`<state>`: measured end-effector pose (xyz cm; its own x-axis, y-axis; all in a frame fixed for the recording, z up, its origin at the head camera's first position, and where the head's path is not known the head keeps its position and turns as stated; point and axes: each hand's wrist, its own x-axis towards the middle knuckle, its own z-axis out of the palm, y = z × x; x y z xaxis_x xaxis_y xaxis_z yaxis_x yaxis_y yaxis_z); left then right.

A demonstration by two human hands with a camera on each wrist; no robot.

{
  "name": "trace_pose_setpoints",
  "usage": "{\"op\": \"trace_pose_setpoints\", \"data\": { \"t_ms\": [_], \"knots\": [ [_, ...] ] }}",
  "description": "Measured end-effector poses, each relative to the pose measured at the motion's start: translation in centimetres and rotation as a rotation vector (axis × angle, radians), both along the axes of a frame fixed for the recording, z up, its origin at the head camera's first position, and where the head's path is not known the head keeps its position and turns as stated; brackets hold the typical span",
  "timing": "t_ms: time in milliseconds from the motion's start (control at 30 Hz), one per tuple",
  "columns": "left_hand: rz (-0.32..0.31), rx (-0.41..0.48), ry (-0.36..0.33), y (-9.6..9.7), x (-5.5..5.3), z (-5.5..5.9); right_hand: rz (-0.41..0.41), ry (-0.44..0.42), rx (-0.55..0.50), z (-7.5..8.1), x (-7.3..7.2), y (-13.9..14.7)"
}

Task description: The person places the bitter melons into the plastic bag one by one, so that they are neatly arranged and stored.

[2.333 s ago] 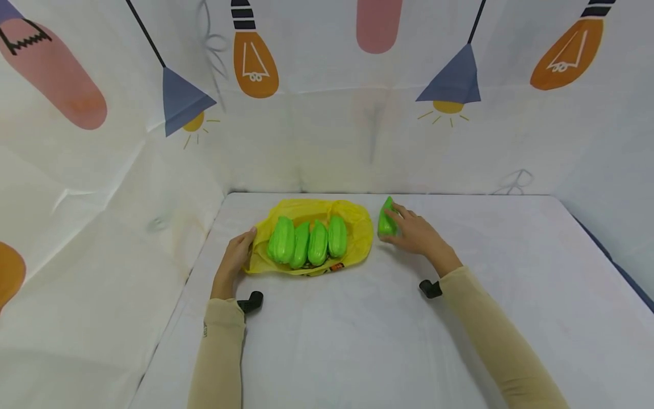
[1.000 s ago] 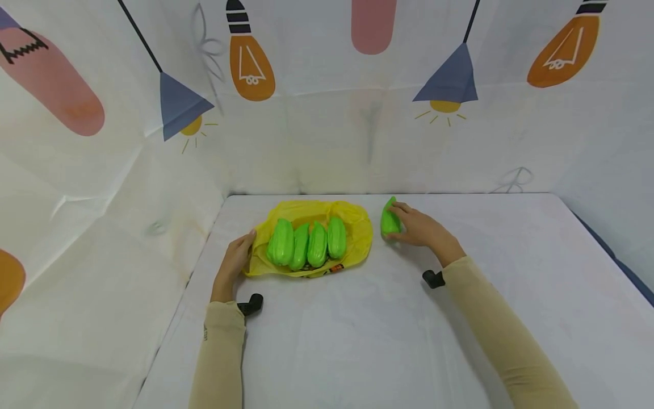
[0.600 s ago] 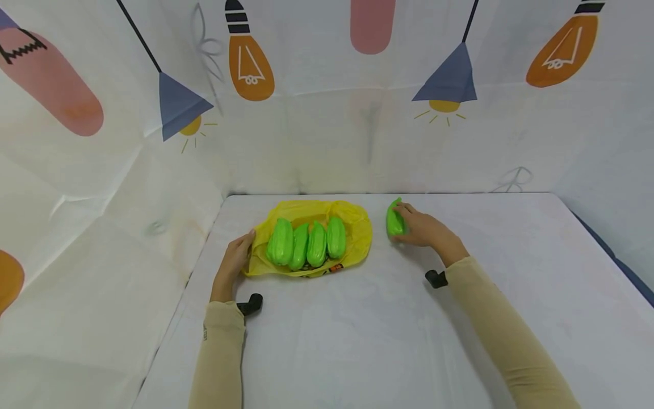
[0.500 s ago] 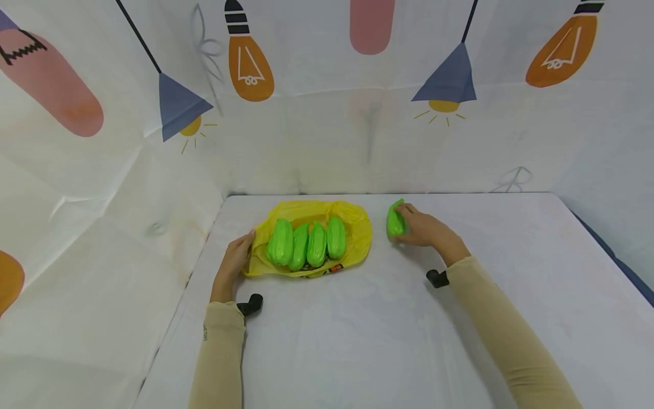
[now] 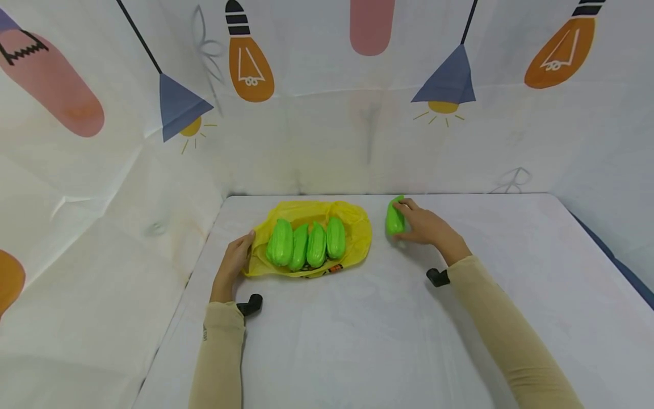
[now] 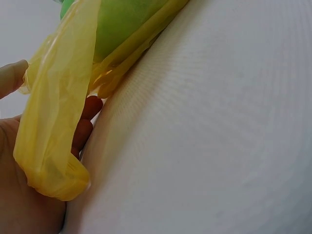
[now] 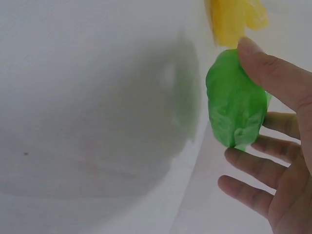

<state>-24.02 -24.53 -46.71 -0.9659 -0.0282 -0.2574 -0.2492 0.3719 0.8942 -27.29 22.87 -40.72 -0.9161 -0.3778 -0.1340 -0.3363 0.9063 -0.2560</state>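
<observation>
A yellow plastic bag (image 5: 360,227) lies spread on the table with several long green plastic-wrapped packets (image 5: 317,244) in its opening. At the bag's left edge, my left hand (image 5: 235,258) holds the film; in the left wrist view the yellow film (image 6: 58,107) runs between the thumb and the fingers. Right of the bag, my right hand (image 5: 429,228) grips one more green packet (image 5: 394,218). The right wrist view shows the thumb on this glossy, wrinkled packet (image 7: 234,100) and some fingers against its far side, while the lower fingers stretch past it.
A white cloth covers the table (image 5: 337,341). Its back edge meets a fabric wall (image 5: 327,147) printed with lamps and bulbs. A black wrist mount (image 5: 250,305) sits at the left cuff, another mount (image 5: 437,277) at the right.
My right hand has shifted a little to the right with the green packet, farther from the bag. Lately it has tipped slightly toward the back. The left hand and the bag hold still.
</observation>
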Motion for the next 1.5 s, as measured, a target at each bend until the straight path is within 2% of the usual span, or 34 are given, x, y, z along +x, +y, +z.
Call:
{"op": "trace_pose_setpoints", "data": {
  "t_ms": [200,367,600,767,1100,1500],
  "knots": [
    [-0.002,-0.001,-0.002,0.0,-0.1,-0.2,0.028,0.050,-0.005,1.3,-0.2,-0.9],
    [0.003,0.005,0.003,-0.1,-0.2,-0.2,0.052,0.090,-0.012,3.2,-0.6,-2.4],
    [0.003,-0.007,0.006,-0.3,-0.1,-0.1,0.120,0.149,-0.042,6.8,-0.9,-6.1],
    [0.005,-0.010,-0.014,-0.3,-0.1,0.0,0.198,0.199,-0.033,8.6,-0.6,-9.4],
    [-0.001,-0.008,-0.013,-0.4,-0.4,-0.4,0.356,0.247,-0.002,9.7,0.8,-14.4],
    [0.000,0.002,0.007,-0.3,-0.4,-0.4,0.370,0.231,-0.004,9.4,1.7,-15.7]
  ]
}}
